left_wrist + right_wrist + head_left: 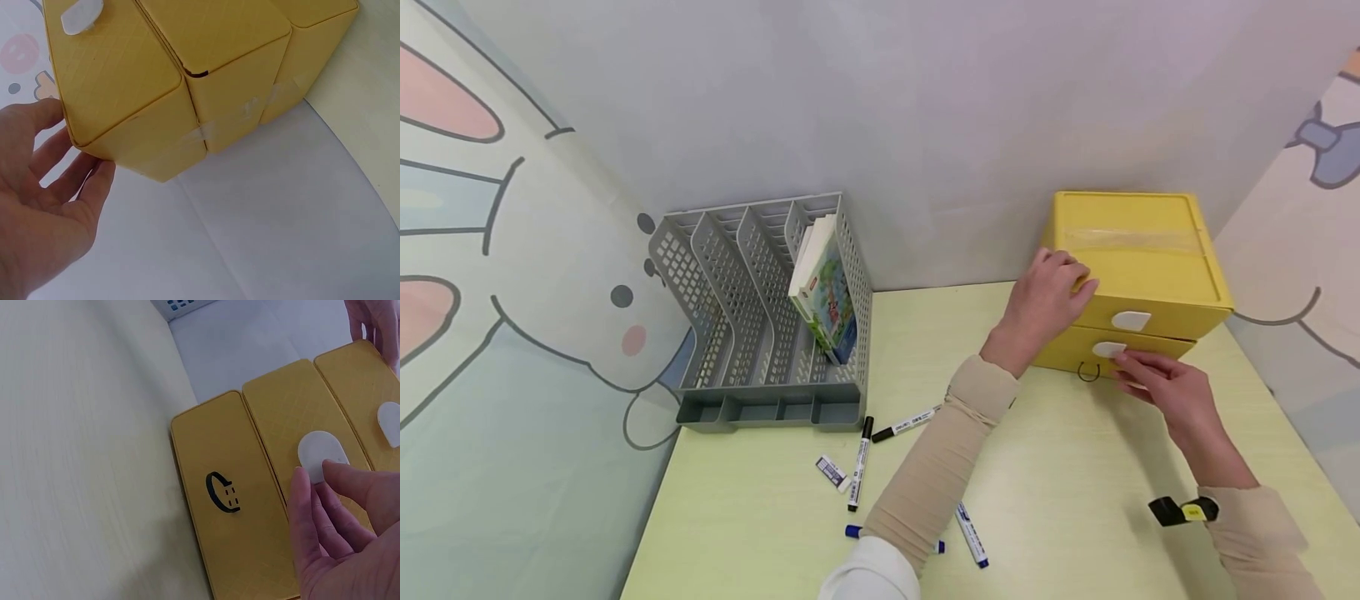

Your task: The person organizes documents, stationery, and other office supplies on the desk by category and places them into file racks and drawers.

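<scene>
yellow, the box (1135, 271) stands at the back right of the table (1060, 500), its drawers facing me. my right hand (1180, 396) pinches the white tab (1108, 349) on the middle drawer (294, 406), thumb against fingers. my left hand (1041, 304) grips the box by its top left front corner, fingers bent around it. below the tab, a black loop (214, 494) sits on the bottom drawer (206, 437). well to the left, a grey rack (775, 394) holds books (831, 292); markers (859, 467) and an eraser (832, 472) lie nearer me.
</scene>
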Tool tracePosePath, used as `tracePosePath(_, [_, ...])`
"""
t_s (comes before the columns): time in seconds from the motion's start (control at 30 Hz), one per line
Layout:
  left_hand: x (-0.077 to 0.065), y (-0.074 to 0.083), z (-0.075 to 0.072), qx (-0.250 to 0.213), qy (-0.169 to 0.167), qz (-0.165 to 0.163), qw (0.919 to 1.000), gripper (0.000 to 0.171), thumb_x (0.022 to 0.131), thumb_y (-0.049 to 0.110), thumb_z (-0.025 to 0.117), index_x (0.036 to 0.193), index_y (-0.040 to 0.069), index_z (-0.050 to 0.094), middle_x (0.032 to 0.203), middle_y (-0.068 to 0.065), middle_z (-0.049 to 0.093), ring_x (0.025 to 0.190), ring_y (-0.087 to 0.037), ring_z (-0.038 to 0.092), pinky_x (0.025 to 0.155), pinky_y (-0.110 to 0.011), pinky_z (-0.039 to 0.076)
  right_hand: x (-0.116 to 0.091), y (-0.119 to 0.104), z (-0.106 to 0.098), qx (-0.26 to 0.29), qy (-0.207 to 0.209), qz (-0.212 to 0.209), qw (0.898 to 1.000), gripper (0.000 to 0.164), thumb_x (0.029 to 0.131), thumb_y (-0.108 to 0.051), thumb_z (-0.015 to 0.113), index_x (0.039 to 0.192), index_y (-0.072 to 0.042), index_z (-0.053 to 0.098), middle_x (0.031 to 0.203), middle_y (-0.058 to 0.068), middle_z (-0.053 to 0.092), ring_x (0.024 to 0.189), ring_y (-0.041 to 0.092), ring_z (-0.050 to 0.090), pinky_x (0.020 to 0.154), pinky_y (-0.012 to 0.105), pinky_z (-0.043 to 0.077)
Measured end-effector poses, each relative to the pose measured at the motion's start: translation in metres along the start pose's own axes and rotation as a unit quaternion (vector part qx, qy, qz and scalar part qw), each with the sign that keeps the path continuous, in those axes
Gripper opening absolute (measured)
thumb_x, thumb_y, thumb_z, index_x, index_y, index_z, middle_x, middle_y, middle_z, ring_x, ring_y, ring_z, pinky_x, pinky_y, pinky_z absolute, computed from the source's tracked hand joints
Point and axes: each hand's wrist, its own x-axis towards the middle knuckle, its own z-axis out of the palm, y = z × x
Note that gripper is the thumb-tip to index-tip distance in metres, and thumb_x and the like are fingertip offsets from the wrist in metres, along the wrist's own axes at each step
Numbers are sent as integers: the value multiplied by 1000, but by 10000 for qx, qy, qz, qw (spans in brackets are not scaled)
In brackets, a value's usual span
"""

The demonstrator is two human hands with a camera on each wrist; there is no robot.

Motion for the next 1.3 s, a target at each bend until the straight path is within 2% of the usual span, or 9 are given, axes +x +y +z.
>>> tracePosePath(0.47, [-1,-2,2,-132,205,98,9997,32,108,37,54,127,21,74,126,9,68,113,-10,53,95,-10,40,-37,8,-2,-617,-117,93,9980,12,98,-16,71,107,-14,80,94,-6,79,81,11,76,72,26,60])
tracePosePath(0.9, [-1,-1,4,-148,380,150,9991,30,107,36,56,124,21,76,125,8,69,112,-10,55,95,-11,41,-65,13,0,-615,-84,202,9979,14,99,-12,69,106,-14,81,95,-4,79,83,13,77,72,30,61])
tracePosePath(1.3, [-1,0,1,-172,246,21,9995,32,107,37,55,126,22,75,126,9,68,112,-9,53,94,-10,41,-83,22,3,-518,3,247,9984,14,99,-9,69,106,-10,80,96,-3,79,83,16,77,72,33,61])
